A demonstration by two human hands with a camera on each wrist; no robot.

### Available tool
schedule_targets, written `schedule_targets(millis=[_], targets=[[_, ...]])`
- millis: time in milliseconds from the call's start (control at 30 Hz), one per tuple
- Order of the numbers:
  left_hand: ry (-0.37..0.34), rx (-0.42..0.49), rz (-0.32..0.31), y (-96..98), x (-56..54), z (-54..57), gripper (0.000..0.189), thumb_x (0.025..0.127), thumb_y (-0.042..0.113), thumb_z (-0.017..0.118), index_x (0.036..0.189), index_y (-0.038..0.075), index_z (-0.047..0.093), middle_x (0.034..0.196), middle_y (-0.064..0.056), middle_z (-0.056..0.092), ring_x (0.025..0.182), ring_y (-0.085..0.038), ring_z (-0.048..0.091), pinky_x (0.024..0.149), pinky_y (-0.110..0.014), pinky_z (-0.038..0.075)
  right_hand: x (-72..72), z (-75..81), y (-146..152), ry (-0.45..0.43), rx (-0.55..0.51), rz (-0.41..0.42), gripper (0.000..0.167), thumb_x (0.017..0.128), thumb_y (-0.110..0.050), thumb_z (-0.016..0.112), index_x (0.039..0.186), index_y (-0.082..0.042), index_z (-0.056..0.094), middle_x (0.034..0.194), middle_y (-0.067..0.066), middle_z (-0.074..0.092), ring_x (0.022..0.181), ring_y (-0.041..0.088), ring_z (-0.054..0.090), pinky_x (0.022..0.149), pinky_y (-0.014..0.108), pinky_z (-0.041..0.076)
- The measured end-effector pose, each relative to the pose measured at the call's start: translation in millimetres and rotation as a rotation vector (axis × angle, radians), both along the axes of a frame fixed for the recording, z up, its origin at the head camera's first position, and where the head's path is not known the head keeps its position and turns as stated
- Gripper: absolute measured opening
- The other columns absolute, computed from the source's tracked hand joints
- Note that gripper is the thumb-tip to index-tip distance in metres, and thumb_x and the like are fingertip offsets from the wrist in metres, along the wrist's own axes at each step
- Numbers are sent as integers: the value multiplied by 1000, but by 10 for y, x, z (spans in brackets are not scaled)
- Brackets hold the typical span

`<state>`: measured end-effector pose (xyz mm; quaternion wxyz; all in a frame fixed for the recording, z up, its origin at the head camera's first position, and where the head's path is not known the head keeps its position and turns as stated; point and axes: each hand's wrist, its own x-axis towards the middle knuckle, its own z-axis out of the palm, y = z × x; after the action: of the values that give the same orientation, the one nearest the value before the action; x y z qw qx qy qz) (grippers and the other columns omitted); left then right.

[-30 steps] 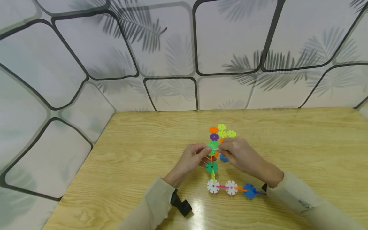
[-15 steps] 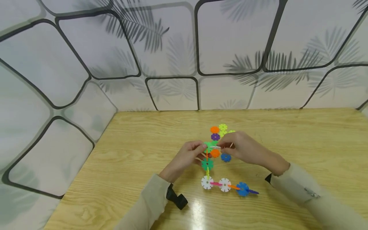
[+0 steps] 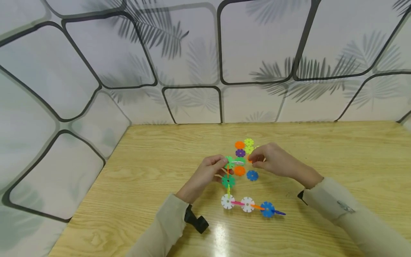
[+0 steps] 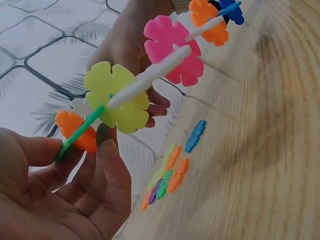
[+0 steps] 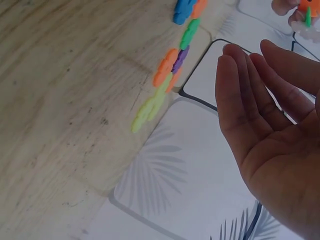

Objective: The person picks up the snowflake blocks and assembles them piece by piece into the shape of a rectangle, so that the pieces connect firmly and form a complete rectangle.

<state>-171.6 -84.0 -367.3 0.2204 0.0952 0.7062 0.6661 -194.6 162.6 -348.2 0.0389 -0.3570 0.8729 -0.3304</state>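
My left hand (image 3: 208, 173) pinches a green snowflake disc (image 4: 80, 134) at the top of a chain of interlocking plastic discs held above the table. A white disc (image 3: 238, 162) juts from that green one toward the right. Below them in the chain come an orange disc (image 4: 75, 129), a teal-green disc (image 3: 228, 181), a yellow-green disc (image 4: 117, 97) and a white disc (image 3: 227, 201). From there it bends right through a pink disc (image 4: 174, 49) and others to a blue disc (image 3: 267, 209). My right hand (image 3: 276, 160) hovers just right of the chain's top, fingers loosely bent, holding nothing.
Loose discs lie on the wooden table (image 3: 154, 171) behind the chain: a blue disc (image 3: 252, 175), an orange disc (image 3: 239, 171), a purple disc (image 3: 240, 153) and several others. A patterned wall covering (image 3: 192, 103) rises at the table's back and left.
My right hand has let go of the white disc and drawn away up and right; the disc stays joined to the green one. My left hand has shifted the chain slightly left.
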Motion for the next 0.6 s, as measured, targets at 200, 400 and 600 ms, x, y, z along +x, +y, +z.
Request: schedule_targets(millis=[200,400,600], targets=[[-4,9,10,-4,7,5,28,111,19,43,92,6,60,85,-1,68,71,-13,57,65,-27,49,-26,-54,11,6,39,-14,7,88,6,73,94,4,75,85,7,73,72,15,67,65,31,56],[-10,7,22,-5,11,12,29,111,20,43,94,5,61,85,-2,68,70,-12,58,66,-27,49,-50,-95,17,12,72,-1,6,87,5,74,94,4,75,86,8,73,72,15,66,65,32,56],[-13,17,24,-9,9,0,30,111,21,42,92,6,60,85,-2,68,69,-12,58,67,-28,49,-77,-154,8,-18,96,26,7,87,5,73,94,4,75,87,9,73,73,15,66,67,31,57]])
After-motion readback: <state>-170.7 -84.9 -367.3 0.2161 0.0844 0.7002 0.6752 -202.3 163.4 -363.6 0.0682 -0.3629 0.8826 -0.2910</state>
